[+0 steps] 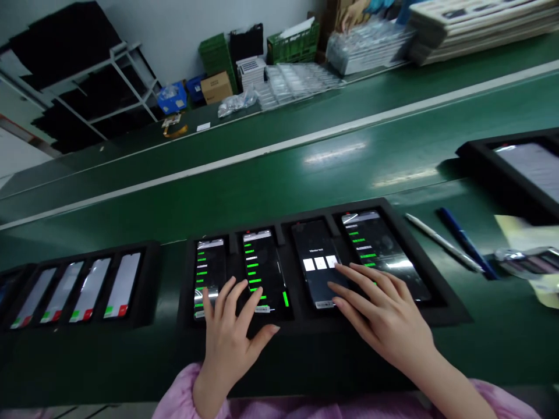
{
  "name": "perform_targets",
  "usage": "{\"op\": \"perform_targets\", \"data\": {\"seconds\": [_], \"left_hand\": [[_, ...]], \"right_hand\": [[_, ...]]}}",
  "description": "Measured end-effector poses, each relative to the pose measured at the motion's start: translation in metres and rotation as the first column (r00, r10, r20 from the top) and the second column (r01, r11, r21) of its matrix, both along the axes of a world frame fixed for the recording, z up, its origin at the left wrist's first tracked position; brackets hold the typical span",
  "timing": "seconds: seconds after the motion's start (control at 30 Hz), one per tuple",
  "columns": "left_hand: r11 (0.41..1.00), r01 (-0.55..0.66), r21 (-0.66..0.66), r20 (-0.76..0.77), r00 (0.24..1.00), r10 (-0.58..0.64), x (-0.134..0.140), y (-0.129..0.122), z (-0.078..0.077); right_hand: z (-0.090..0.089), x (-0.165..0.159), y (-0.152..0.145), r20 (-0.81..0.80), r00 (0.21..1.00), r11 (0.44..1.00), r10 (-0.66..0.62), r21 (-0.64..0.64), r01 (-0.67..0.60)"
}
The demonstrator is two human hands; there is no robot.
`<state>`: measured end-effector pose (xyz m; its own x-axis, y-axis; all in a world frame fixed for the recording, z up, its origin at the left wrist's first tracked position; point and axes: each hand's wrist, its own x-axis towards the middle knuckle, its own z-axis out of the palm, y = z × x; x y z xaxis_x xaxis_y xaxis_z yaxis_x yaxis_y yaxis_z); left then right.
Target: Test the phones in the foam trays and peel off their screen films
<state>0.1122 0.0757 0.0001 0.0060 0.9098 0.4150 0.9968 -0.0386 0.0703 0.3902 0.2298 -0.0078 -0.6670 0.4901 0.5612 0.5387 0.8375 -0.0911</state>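
Observation:
A black foam tray [288,233] lies in front of me with several smartphones set in its slots. My left hand [231,326] is open, fingers spread over the lower parts of the leftmost phone [210,262] and the second phone [264,262]; both screens show green bars on black. My right hand [384,314] is open too, its fingertips reaching over the third phone [312,244], which displays white boxes under a line of text. Beneath that hand the rightmost phone [393,250] is partly covered. Whether the fingertips touch the glass, I cannot tell.
To the left is another black tray [148,262] of phones with red and green corners. At right lie a white pen [441,238], a blue pen [465,241] and another tray [493,174]. Across the green bench, a co-worker's hand [353,14] is near plastic-wrapped stacks [367,46].

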Motion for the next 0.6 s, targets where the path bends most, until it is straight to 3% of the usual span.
{"op": "perform_targets", "data": {"seconds": [0.2,0.37,0.53,0.6], "left_hand": [[0.999,0.027,-0.046,-0.088,0.996,-0.031,-0.002,0.002,-0.005],[0.998,0.054,-0.036,-0.105,0.993,-0.057,-0.004,0.002,-0.009],[0.997,0.081,-0.016,-0.105,0.991,-0.082,-0.009,0.001,-0.016],[0.995,0.101,0.004,-0.106,0.989,-0.100,-0.010,0.002,-0.019]], "right_hand": [[0.004,-0.004,0.001,0.003,1.000,0.998,-0.024,-0.065,0.024],[0.016,-0.003,0.006,0.024,0.979,0.977,-0.202,-0.069,0.203],[0.039,0.036,0.014,-0.314,0.897,0.950,-0.312,-0.085,0.300],[0.041,0.053,0.020,-0.373,0.860,0.937,-0.348,-0.132,0.322]]}}
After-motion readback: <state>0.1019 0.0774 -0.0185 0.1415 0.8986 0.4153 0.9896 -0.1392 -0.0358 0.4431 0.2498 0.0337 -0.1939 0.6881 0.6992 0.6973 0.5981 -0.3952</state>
